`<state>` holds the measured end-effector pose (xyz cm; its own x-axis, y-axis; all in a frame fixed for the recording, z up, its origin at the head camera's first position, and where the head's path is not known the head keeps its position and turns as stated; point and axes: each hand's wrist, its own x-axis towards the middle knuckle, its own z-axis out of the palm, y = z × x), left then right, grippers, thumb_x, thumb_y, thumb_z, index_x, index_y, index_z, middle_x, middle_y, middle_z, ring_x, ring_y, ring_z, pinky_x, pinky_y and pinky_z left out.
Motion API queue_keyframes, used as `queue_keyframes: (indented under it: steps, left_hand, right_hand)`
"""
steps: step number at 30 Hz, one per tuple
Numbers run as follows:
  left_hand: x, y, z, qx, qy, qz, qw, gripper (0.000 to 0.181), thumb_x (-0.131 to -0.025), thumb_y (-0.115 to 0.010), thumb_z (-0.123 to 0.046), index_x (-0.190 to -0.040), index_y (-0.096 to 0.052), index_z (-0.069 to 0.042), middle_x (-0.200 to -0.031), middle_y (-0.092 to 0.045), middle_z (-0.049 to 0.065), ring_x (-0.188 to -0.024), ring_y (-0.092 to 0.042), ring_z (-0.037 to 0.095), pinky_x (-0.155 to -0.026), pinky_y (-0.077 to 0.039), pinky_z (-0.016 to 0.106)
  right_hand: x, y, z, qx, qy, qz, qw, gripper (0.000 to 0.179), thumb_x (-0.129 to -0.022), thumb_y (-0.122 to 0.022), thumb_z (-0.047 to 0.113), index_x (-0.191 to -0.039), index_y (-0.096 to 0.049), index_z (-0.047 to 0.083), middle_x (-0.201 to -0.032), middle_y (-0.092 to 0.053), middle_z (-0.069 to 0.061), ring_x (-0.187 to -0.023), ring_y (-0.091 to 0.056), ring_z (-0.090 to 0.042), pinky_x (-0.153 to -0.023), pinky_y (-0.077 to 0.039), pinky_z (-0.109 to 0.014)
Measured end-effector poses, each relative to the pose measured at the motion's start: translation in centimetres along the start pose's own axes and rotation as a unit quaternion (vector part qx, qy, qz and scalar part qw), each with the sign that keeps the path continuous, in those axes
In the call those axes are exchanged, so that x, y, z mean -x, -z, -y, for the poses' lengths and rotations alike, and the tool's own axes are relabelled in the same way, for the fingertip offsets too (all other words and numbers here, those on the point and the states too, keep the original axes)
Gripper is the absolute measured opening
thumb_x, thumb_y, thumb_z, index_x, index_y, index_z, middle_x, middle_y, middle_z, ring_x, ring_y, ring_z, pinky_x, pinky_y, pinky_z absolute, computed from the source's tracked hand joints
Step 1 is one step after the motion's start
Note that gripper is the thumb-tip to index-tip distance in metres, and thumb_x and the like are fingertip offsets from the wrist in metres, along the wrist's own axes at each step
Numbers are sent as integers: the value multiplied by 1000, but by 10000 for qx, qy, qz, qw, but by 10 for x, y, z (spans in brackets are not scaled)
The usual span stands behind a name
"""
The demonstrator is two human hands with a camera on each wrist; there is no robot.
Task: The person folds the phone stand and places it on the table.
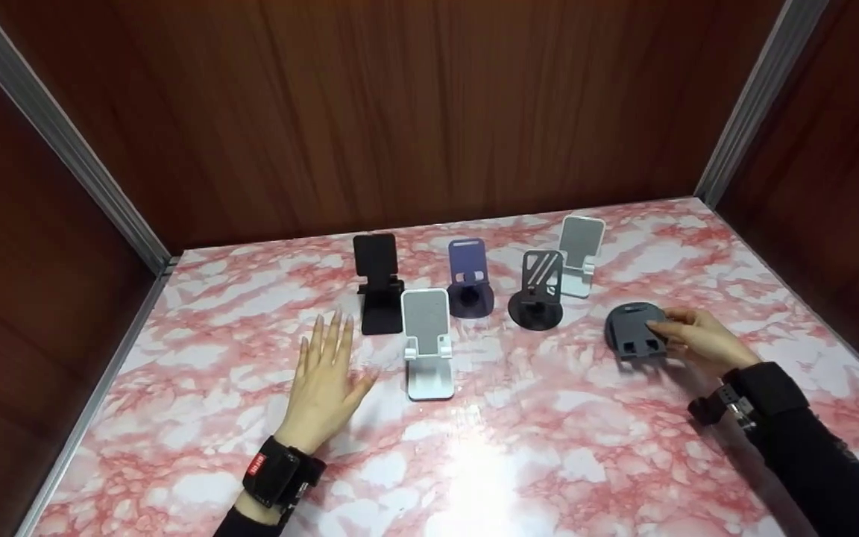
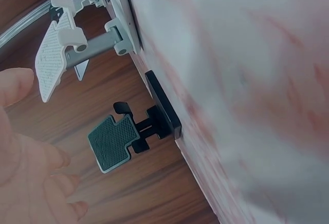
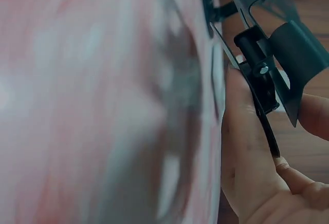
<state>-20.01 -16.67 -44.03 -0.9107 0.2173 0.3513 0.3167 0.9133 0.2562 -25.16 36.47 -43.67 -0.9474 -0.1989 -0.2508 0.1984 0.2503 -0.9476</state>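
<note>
My right hand [image 1: 705, 343] pinches a dark grey phone stand [image 1: 637, 332] with a round base at the right of the table. In the right wrist view this phone stand [image 3: 300, 54] appears folded, with fingers under its base and the thumb at its other side. My left hand [image 1: 321, 399] holds nothing, its fingers straight and spread, left of a white phone stand [image 1: 428, 377] with a grey pad and just in front of a black phone stand [image 1: 376, 257]. In the left wrist view both the white stand [image 2: 51, 54] and the black stand [image 2: 110, 144] stand beyond the fingers.
Behind, a purple phone stand [image 1: 468, 261] and a black slotted phone stand [image 1: 537, 313] stand upright on round bases. Another white phone stand [image 1: 582, 239] is at the back right, partly hidden by the slotted one. Wood-grain panels [image 1: 429, 112] enclose the red-and-white marbled table [image 1: 198, 410].
</note>
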Motion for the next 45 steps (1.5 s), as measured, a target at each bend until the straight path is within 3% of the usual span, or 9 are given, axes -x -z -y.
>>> queue_keyframes:
  steps: [7, 10, 14, 20, 25, 33, 38, 40, 45]
  left_hand:
    - [3, -5, -1, 59, -29, 109, 9999, 80, -89, -55, -43, -148, -15, -8, -156, -10, 11, -143, -7, 34, -116, -11, 54]
    - [3, -5, 0, 54, -58, 77, 9999, 81, -88, -56, -42, -148, -15, -8, -156, -11, 13, -143, -7, 35, -115, -10, 54]
    - [1, -4, 1, 46, -80, 49, 9999, 80, -88, -56, -42, -148, -15, -8, -156, -10, 12, -143, -7, 35, -116, -10, 54]
    - [0, -1, 1, 134, 40, 244, 9996, 80, -90, -54, -43, -149, -11, -10, -157, -4, 8, -144, -1, 31, -117, -6, 51]
    - [-1, 0, 1, 69, 15, 223, 9997, 80, -90, -53, -43, -149, -12, -10, -157, -6, 9, -144, -5, 34, -117, -8, 52]
    - [-2, -1, 1, 59, -97, 83, 9999, 78, -89, -55, -43, -148, -18, -7, -156, -10, 13, -143, -8, 36, -116, -10, 54]
    - [-3, 0, -1, 81, -110, 85, 9999, 78, -88, -57, -41, -147, -20, -5, -156, -11, 13, -143, -7, 36, -116, -9, 54]
    - [-3, 0, -1, 70, -105, 110, 9999, 78, -88, -57, -41, -147, -20, -5, -156, -10, 12, -143, -7, 36, -116, -9, 54]
    - [-3, 0, -2, 31, -45, 146, 9999, 79, -88, -56, -42, -147, -19, -6, -156, -9, 12, -143, -6, 35, -116, -9, 54]
  right_hand:
    - [-3, 9, -3, 602, -293, -218, 9975, 80, -92, -54, 35, -143, -12, -10, -94, -48, 7, -67, -46, -1, -67, -47, -20]
    - [-5, 10, 0, 710, -301, -310, 9965, 79, -94, -53, 32, -144, -10, -11, -91, -52, 11, -69, -50, 1, -65, -48, -19]
    - [-8, 11, 2, 1039, -204, -458, 9933, 72, -94, -53, 30, -141, -19, -12, -92, -57, 9, -78, -58, 1, -68, -52, -19]
    - [-8, 11, 1, 2051, 13, -766, 9757, 67, -94, -52, 34, -137, -30, -13, -115, -53, -26, -77, -56, 1, -67, -51, -19]
    - [-8, 11, 3, 2610, 68, -905, 9611, 65, -92, -55, 34, -132, -38, -14, -116, -50, -35, -76, -58, -5, -65, -52, -21]
    - [-9, 9, 10, 3691, 440, -1185, 9207, 48, -84, -65, 31, -114, -60, -6, -103, -58, -28, -85, -56, -30, -64, -44, -27]
    - [-8, 0, 19, 4217, 678, -1391, 8934, 47, -82, -67, 22, -116, -57, -8, -114, -54, -35, -100, -52, -49, -77, -47, -51]
    - [-8, -6, 23, 4570, 778, -1507, 8731, 46, -80, -67, 18, -117, -57, -8, -118, -51, -35, -105, -46, -54, -80, -44, -59]
    - [-8, -24, 30, 5525, 1132, -1797, 8060, 47, -80, -63, 12, -123, -54, -6, -127, -46, -34, -114, -39, -55, -81, -41, -67]
